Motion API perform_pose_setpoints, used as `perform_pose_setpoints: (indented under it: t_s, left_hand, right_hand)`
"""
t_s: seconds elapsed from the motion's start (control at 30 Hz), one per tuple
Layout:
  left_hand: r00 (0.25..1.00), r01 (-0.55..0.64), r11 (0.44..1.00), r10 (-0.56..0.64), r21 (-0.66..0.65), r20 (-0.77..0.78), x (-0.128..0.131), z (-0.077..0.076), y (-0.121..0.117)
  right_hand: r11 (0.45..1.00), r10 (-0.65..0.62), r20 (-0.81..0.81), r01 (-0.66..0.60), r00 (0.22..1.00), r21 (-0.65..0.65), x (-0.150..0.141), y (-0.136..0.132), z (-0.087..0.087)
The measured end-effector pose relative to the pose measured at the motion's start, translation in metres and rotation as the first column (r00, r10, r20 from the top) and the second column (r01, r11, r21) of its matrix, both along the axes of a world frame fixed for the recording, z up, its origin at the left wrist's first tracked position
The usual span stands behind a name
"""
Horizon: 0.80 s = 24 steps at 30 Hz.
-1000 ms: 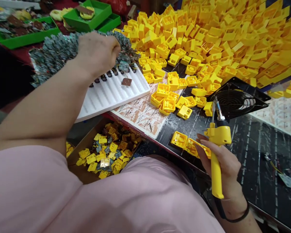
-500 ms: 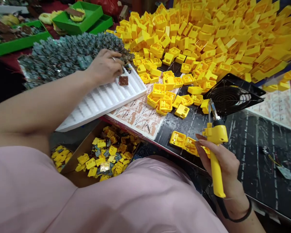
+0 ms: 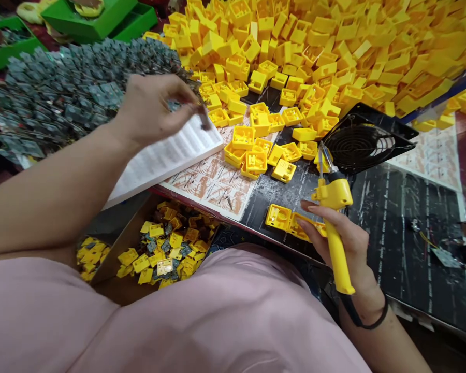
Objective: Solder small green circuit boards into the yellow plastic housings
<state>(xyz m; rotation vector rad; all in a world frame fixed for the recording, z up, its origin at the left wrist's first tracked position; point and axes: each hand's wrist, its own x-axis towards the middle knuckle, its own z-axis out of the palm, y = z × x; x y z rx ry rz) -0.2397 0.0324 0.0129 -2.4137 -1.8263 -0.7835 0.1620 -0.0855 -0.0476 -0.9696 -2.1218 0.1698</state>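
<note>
My left hand [image 3: 155,106] is above the white ridged foam tray [image 3: 166,155], thumb and fingers pinched together. A small brown board [image 3: 205,121], blurred by motion, hangs at its fingertips. Grey-green circuit boards [image 3: 62,93] with wires are massed beside and behind that hand. My right hand [image 3: 341,233] grips a yellow soldering gun [image 3: 336,243], its metal tip pointing up and away. The thumb and a fingertip of this hand are by a row of open yellow cases [image 3: 278,216] at the table's front edge, partly covering them; whether they touch is unclear.
Yellow cases [image 3: 334,46] heap up at the back; several lie loose in front. A black fan [image 3: 367,137] stands at right. A wired board [image 3: 448,256] lies far right. Below the edge, a carton [image 3: 112,259] holds yellow and grey parts. Green trays [image 3: 89,23] sit back left.
My left hand has turned, its thumb side now showing, and the brown board has shifted and blurred. The right hand keeps the soldering gun by the cases. The whole view has shifted slightly.
</note>
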Motion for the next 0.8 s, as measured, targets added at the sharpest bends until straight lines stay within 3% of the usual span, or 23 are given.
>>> perform_pose_setpoints:
  t_s: [0.07, 0.13, 0.2, 0.27, 0.33, 0.4, 0.47, 0.5, 0.57, 0.63, 0.73, 0.8]
  left_hand:
    - [0.972, 0.187, 0.982, -0.19, -0.036, -0.137, 0.037, 0.001, -0.024]
    - [0.926, 0.327, 0.939, -0.34, -0.104, -0.164, 0.074, -0.004, -0.045]
    - [0.901, 0.418, 0.892, -0.431, -0.173, -0.047, 0.102, -0.011, -0.061]
    - [0.871, 0.488, 0.842, -0.453, -0.23, 0.189, 0.118, -0.018, -0.072]
    - [0.76, 0.569, 0.769, -0.357, -0.291, 0.543, 0.125, -0.026, -0.079]
    - [0.522, 0.662, 0.665, -0.079, -0.346, 0.849, 0.127, -0.039, -0.085]
    - [0.274, 0.726, 0.579, 0.25, -0.371, 0.929, 0.132, -0.054, -0.093]
    - [0.189, 0.737, 0.559, 0.369, -0.379, 0.91, 0.136, -0.061, -0.098]
    - [0.1, 0.728, 0.571, 0.459, -0.38, 0.883, 0.147, -0.072, -0.109]
    - [0.142, 0.718, 0.598, 0.374, -0.356, 0.916, 0.157, -0.078, -0.119]
    - [0.331, 0.68, 0.648, 0.145, -0.342, 0.932, 0.161, -0.073, -0.129]
    - [0.443, 0.546, 0.789, 0.016, -0.283, 0.897, 0.158, -0.066, -0.13]
  right_hand:
    - [0.997, 0.015, -0.066, -0.021, 0.998, -0.08, -0.011, 0.0, 0.007]
    - [0.99, 0.04, -0.117, -0.055, 0.992, -0.129, -0.026, 0.001, 0.011]
    - [0.987, 0.046, -0.164, -0.07, 0.985, -0.147, -0.041, 0.002, 0.011]
    - [0.985, 0.021, -0.233, -0.06, 0.972, -0.159, -0.049, 0.002, 0.007]
    - [0.973, -0.021, -0.337, -0.058, 0.941, -0.223, -0.051, 0.0, 0.001]
    - [0.939, -0.053, -0.453, -0.11, 0.89, -0.325, -0.048, -0.003, -0.001]
    - [0.897, -0.071, -0.549, -0.187, 0.833, -0.4, -0.044, -0.007, -0.001]
    - [0.88, -0.078, -0.586, -0.22, 0.806, -0.42, -0.043, -0.009, 0.001]
    - [0.854, -0.088, -0.642, -0.274, 0.762, -0.442, -0.044, -0.012, 0.005]
    - [0.847, -0.092, -0.669, -0.296, 0.738, -0.443, -0.045, -0.015, 0.008]
    - [0.879, -0.109, -0.652, -0.234, 0.75, -0.416, -0.047, -0.019, 0.009]
    - [0.898, -0.124, -0.611, -0.173, 0.782, -0.403, -0.047, -0.022, 0.008]
